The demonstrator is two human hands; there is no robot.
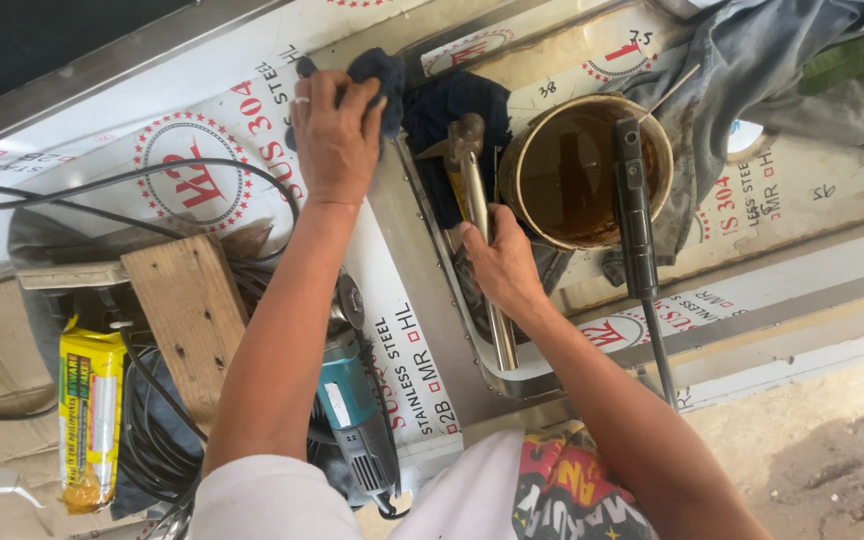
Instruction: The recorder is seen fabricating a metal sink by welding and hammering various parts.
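The left hand (335,135) presses a dark blue rag (377,80) flat against the film-covered stainless steel sheet (392,330). The right hand (500,265) is closed around a hammer (472,190) lying in the sheet's recess. Just beside it stands a bucket of brown liquid (582,175); a careless swing of the hammer could likely tip it.

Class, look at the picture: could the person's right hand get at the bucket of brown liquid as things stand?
Probably yes. The right hand rests on the hammer right beside the bucket, with nothing between them. A dark tool lies across the rim, but the near side is open.
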